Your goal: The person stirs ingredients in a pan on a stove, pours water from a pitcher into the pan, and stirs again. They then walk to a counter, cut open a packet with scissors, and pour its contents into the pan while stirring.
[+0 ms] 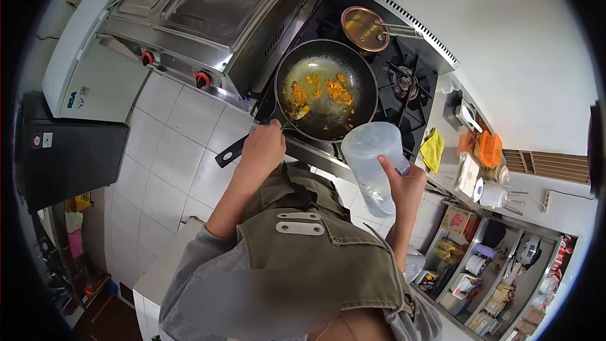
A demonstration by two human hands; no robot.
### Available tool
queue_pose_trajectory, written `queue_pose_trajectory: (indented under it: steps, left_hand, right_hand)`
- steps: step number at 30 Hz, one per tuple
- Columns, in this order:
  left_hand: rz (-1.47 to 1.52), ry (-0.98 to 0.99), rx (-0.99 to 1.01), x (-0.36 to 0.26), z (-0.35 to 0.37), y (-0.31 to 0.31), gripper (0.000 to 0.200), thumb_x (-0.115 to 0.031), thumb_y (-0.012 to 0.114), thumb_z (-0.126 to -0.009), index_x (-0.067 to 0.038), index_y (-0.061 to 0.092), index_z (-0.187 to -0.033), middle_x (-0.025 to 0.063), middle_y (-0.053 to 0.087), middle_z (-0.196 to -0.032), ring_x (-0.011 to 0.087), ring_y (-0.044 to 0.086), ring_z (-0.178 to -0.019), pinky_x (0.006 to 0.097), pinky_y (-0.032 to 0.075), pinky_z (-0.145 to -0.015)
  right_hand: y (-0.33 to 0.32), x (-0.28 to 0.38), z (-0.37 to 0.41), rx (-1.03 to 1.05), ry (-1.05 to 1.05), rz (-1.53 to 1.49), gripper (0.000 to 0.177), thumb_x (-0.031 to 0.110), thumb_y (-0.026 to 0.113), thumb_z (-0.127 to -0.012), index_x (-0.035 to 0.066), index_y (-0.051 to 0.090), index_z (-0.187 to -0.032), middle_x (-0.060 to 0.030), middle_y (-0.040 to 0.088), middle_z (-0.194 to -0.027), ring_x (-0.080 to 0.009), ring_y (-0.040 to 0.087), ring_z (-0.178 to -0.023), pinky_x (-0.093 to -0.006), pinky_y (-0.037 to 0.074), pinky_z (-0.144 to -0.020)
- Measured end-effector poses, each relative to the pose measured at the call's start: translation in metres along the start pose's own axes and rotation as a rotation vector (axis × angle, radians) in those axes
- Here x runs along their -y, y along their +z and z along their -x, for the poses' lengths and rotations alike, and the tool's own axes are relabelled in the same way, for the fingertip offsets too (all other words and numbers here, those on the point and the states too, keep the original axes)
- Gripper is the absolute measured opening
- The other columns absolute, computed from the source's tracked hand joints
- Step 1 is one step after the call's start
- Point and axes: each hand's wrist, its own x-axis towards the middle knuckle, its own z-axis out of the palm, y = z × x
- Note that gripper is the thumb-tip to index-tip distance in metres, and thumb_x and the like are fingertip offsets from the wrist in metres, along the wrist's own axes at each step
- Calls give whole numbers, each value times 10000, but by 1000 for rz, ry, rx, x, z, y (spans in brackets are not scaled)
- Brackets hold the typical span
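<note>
A dark frying pan [325, 120] sits on the stove, with orange-yellow chopped food [339, 90] and some liquid inside. Near the pan's left rim, my left hand [264, 145] is closed around the handle of a spoon [300, 112], whose bowl rests among the food. The pan's black handle [232, 151] sticks out beneath that hand. My right hand [404, 183] grips a translucent plastic pitcher [372, 164] beside the pan's lower right edge, tilted, with what looks like clear liquid in it.
A small copper-coloured saucepan [365, 28] stands on a rear burner. A bare burner [404, 82] lies to its right. Left of the stove is a steel food warmer [208, 12] with red knobs. A yellow cloth [432, 150] and a shelf of supplies [486, 271] are at right.
</note>
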Motion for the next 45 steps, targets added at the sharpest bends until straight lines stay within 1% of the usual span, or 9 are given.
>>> queue_pose_trajectory:
  steps: [6, 16, 25, 28, 30, 33, 35, 38, 45]
  left_hand:
    - [-1, -18, 22, 1, 0, 2, 151, -87, 489, -804, 15, 573, -879, 260, 594, -750, 422, 581, -758, 481, 459, -704]
    - [18, 12, 17, 4, -1, 3, 137, -77, 481, -811, 26, 555, -862, 258, 593, -736, 414, 585, -742, 478, 459, -689]
    - [22, 10, -20, 4, -7, 11, 138, -81, 473, -819, 41, 535, -834, 278, 571, -679, 424, 580, -708, 491, 456, -664]
    - [-32, 33, -50, 4, -21, 17, 146, -91, 491, -811, 45, 535, -840, 271, 582, -693, 424, 585, -701, 490, 465, -664]
    - [-139, 42, -128, -4, -39, 16, 111, -29, 505, -761, 58, 532, -824, 249, 609, -730, 382, 623, -727, 445, 508, -652]
    - [-115, 36, -130, -8, -66, 30, 147, -55, 512, -766, 64, 545, -846, 244, 615, -750, 393, 617, -737, 444, 506, -676]
    - [-110, 54, -128, -17, -75, 48, 163, -36, 515, -745, 78, 547, -858, 253, 614, -768, 383, 622, -770, 430, 512, -685]
    - [-147, 135, 64, -35, -77, 59, 179, -24, 518, -736, 75, 566, -877, 258, 614, -815, 379, 621, -807, 437, 507, -712]
    - [-129, 140, 18, -36, -93, 60, 180, -9, 492, -746, 81, 564, -886, 259, 614, -812, 382, 621, -793, 438, 507, -697]
  right_hand:
    - [1, 2, -2, -15, -64, 44, 511, 413, 782, -624, -70, 614, -628, -112, 546, -469, -168, 494, -390, -315, 409, -434]
    - [-3, 11, -3, 1, -91, 80, 511, 411, 784, -622, -62, 595, -590, -123, 546, -474, -186, 494, -388, -326, 411, -434]
    - [-6, 13, -9, 36, -74, 93, 502, 410, 780, -630, -64, 617, -646, -118, 560, -496, -178, 500, -406, -315, 412, -448]
    - [-6, 18, -10, 58, -64, 73, 504, 410, 780, -633, -66, 614, -642, -112, 560, -496, -164, 492, -406, -308, 409, -446]
    - [-7, 19, -11, 42, -97, 18, 499, 405, 779, -637, -66, 613, -640, -103, 557, -492, -150, 490, -415, -302, 410, -450]
    - [-8, 19, -12, 44, -68, 33, 494, 400, 779, -640, -67, 616, -647, -96, 559, -495, -140, 492, -422, -298, 411, -453]
    - [-11, 24, -12, 51, -35, 49, 490, 397, 779, -640, -65, 617, -648, -95, 561, -497, -138, 493, -424, -296, 411, -453]
    - [-5, 9, -15, 40, -43, -7, 487, 395, 780, -641, -65, 622, -657, -94, 565, -501, -135, 495, -426, -291, 409, -452]
    - [-7, 5, -15, 29, -34, -100, 472, 382, 775, -657, -69, 638, -692, -88, 569, -507, -113, 492, -440, -275, 405, -451]
